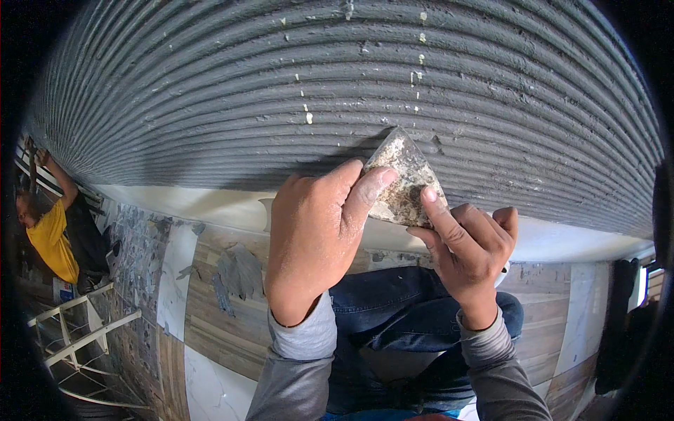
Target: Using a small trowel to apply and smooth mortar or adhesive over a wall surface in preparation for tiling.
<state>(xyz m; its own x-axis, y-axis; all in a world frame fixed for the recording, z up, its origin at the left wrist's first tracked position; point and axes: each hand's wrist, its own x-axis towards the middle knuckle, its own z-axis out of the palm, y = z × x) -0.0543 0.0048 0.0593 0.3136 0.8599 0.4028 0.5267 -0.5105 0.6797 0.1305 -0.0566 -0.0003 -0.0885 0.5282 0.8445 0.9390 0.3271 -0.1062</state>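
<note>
Between both hands is a flat, roughly triangular plate (404, 165), caked with whitish and brown dried material; its exact kind I cannot make out. One corner points up against the grey ridged wall surface (337, 84). My left hand (312, 235) is closed on the plate's left side, thumb on its face and other fingers hidden behind. My right hand (467, 242) pinches the lower right, index finger on the face and thumb at the bottom edge. Pale dust covers the left hand's skin. White and yellowish drips mark the ridges above.
Below the ridges runs a smooth cream band (210, 207). Grey flakes (240, 272) lie on the wood-look and white marbled floor tiles (214, 379). At left are a metal frame (91, 333) and a person in a yellow shirt (55, 242). Dark cloth (618, 323) hangs at right.
</note>
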